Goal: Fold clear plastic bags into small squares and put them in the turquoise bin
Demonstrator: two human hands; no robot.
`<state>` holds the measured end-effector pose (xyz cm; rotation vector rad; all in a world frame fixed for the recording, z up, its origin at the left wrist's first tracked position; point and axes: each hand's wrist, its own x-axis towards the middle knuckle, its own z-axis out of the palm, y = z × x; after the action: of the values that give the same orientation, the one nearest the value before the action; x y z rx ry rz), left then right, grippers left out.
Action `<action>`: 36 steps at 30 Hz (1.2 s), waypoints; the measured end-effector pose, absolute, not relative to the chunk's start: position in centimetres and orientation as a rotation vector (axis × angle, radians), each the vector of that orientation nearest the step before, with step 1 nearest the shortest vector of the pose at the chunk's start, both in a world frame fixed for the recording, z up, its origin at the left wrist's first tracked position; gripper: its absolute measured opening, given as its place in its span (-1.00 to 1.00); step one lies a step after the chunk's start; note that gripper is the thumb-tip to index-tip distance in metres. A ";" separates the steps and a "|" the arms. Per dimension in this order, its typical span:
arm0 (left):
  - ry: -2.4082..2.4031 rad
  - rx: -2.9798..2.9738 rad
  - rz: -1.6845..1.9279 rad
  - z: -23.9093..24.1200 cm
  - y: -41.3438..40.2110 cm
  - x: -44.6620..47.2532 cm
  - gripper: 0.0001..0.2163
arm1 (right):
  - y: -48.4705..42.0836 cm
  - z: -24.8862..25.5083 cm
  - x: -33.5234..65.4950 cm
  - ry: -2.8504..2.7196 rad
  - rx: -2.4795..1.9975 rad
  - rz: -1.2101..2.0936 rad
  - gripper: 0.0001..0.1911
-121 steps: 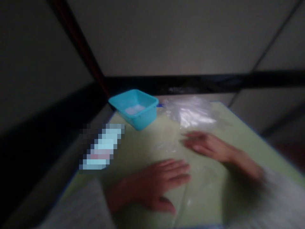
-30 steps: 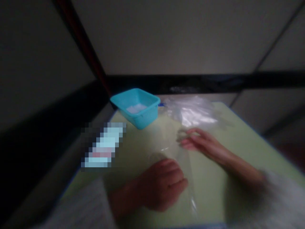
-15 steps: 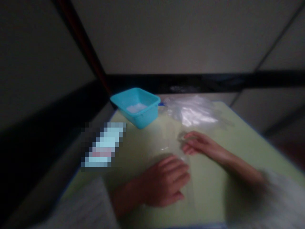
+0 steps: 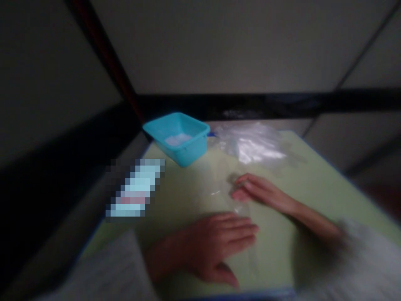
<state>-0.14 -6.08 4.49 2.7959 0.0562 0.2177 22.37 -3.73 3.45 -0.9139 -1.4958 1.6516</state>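
Observation:
My left hand (image 4: 216, 244) lies palm down on a clear plastic bag (image 4: 213, 192), its fingers stretched to the right and the thumb spread away toward the near edge. The bag is spread flat and see-through, so its outline is faint. At the bag's right side is my right hand (image 4: 253, 191), fingers bent and drawn together, pointing left. Whatever lies between those fingertips is too blurred to make out.
On the yellow-green table (image 4: 282, 251), a turquoise basket (image 4: 192, 152) with something white inside stands at the back left. A pile of clear plastic bags (image 4: 255, 144) lies at the back. A pixelated phone-like rectangle (image 4: 138, 184) is at the left edge.
My left hand has flattened, its fingers straightening to the right and its thumb opening out. My right hand has shifted slightly left over the bag.

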 end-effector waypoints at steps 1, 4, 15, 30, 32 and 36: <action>0.049 2.785 0.211 4.6 -6.1 -0.2 -0.41 | -3.7 3.4 22.4 -1.496 -0.921 1.650 -0.62; 0.029 2.784 0.168 4.8 -6.0 -0.2 -0.40 | -3.6 3.4 22.4 -1.490 -0.938 1.656 -0.61; -0.096 2.772 0.159 4.7 -6.5 0.0 -0.35 | -3.5 3.1 22.2 -1.486 -0.934 1.622 -0.63; -0.099 2.804 0.705 1.4 -7.0 -0.1 -0.55 | -3.3 4.3 23.8 -2.091 -1.280 0.611 -0.62; -0.099 2.793 0.687 1.5 -6.9 -0.2 -0.57 | -3.2 4.3 23.8 -2.155 -1.263 0.577 -0.62; -0.117 2.735 0.591 2.4 -6.8 0.2 -0.56 | -3.0 4.3 23.9 -2.180 -1.288 0.515 -0.61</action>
<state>0.21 -6.80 2.38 2.7345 -0.1170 0.5911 23.93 -2.99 4.28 -1.2881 -2.1803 0.5153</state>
